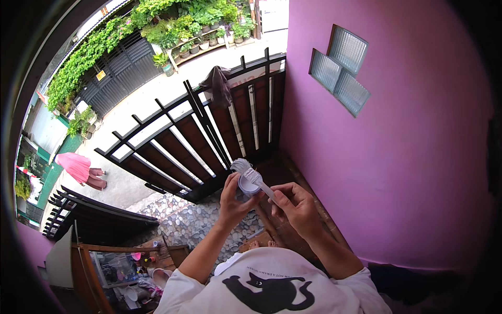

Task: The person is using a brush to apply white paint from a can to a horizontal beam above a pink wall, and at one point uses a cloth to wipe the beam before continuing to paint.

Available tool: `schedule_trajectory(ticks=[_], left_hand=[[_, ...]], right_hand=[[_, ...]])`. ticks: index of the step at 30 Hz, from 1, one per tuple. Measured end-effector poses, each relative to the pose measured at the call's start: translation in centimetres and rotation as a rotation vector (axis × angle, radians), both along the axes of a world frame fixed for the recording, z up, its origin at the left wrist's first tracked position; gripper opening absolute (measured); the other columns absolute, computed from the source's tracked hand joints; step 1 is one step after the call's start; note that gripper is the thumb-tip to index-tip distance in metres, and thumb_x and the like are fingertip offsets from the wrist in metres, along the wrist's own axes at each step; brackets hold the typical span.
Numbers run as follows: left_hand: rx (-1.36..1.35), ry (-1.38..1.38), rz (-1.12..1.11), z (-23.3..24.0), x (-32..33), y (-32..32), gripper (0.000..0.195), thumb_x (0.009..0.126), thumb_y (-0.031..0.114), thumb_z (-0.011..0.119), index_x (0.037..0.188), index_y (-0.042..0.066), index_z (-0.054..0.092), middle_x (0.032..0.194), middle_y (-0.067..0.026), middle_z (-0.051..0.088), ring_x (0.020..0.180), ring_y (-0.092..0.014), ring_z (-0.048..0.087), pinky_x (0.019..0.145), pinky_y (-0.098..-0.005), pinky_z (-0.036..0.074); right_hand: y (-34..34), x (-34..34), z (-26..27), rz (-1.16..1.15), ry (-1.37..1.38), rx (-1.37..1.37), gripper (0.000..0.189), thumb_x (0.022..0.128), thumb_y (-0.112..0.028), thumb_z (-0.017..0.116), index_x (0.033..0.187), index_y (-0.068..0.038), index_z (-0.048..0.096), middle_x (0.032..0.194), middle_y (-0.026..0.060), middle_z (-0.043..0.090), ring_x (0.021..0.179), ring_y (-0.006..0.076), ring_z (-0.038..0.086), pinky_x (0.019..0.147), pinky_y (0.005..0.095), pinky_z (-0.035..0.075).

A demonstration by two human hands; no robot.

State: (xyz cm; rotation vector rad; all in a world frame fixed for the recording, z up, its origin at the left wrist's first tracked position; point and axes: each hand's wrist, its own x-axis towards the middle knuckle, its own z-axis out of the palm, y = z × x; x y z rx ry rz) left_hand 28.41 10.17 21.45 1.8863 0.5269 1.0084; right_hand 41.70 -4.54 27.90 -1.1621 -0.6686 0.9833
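Note:
My left hand [234, 202] is closed around a small round container [249, 186] with white material inside, held up in front of my chest. In my right hand [295, 205] is the pale handle of a paintbrush [253, 175]. The brush lies across the container's opening, and its whitish, splayed bristles stick out past the far rim. Whether the brush touches the rim, I cannot tell. Beyond both hands stands a black metal gate [200, 145] with dark brown panels, and a grey cloth [219, 86] hangs over its top rail.
A purple wall [384, 165] with glass blocks [339, 70] rises on the right. Pebbled paving [184, 219] lies below the gate. At lower left, a wood-framed case [84, 271] has tubs and other items by it. A person in pink [76, 167] is on the street outside.

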Motion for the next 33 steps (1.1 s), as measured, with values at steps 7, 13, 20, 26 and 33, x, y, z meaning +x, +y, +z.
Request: schedule_trajectory(ticks=[7, 13, 20, 26, 33], left_hand=[[-0.015, 0.002, -0.015, 0.0, 1.4, -0.6, 0.049, 0.075, 0.014, 0.085, 0.117, 0.0, 0.063, 0.118, -0.0091, 0.057, 0.111, -0.021, 0.057, 0.099, -0.0325, 0.044], [-0.004, -0.004, -0.02, 0.0, 2.5, -1.5, 0.052, 0.073, 0.017, 0.085, 0.119, 0.003, 0.064, 0.115, -0.0099, 0.06, 0.109, -0.024, 0.059, 0.096, -0.0341, 0.047], [0.02, -0.017, -0.085, 0.8, 3.8, -2.6, 0.054, 0.073, 0.015, 0.086, 0.121, 0.003, 0.062, 0.117, -0.0103, 0.06, 0.111, -0.025, 0.06, 0.097, -0.0347, 0.047], [0.027, -0.022, -0.141, 1.2, 4.4, -3.0, 0.055, 0.074, 0.016, 0.086, 0.121, 0.003, 0.061, 0.119, -0.011, 0.059, 0.112, -0.025, 0.059, 0.097, -0.0342, 0.047], [0.011, 0.001, -0.164, 1.3, 4.6, -3.1, 0.057, 0.074, 0.017, 0.086, 0.122, 0.003, 0.061, 0.121, -0.0113, 0.058, 0.113, -0.025, 0.059, 0.097, -0.0341, 0.047]], right_hand=[[-2.6, 3.6, 3.9, -0.208, -0.127, 0.114, 0.022, 0.1, -0.016, 0.062, 0.116, -0.001, 0.063, 0.089, 0.0051, 0.065, 0.068, 0.0059, 0.06, 0.055, 0.0191, 0.045], [-4.5, 6.0, 5.6, -0.359, -0.368, 0.097, 0.017, 0.098, -0.011, 0.065, 0.11, 0.001, 0.066, 0.084, 0.0031, 0.06, 0.065, 0.0069, 0.058, 0.056, 0.021, 0.044], [-4.2, 6.1, 5.9, -0.306, -0.543, 0.074, 0.016, 0.099, -0.016, 0.063, 0.102, -0.001, 0.067, 0.07, 0.0024, 0.061, 0.06, 0.0068, 0.058, 0.055, 0.0222, 0.044], [-3.0, 5.8, 6.7, -0.275, -0.764, 0.059, 0.014, 0.097, -0.015, 0.065, 0.098, -0.001, 0.067, 0.071, 0.0037, 0.062, 0.06, 0.0071, 0.058, 0.053, 0.0231, 0.043], [-2.7, 5.9, 7.2, -0.24, -0.829, -0.01, 0.014, 0.095, -0.014, 0.067, 0.096, 0.0, 0.068, 0.079, 0.0067, 0.064, 0.063, 0.0102, 0.061, 0.055, 0.0255, 0.046]])
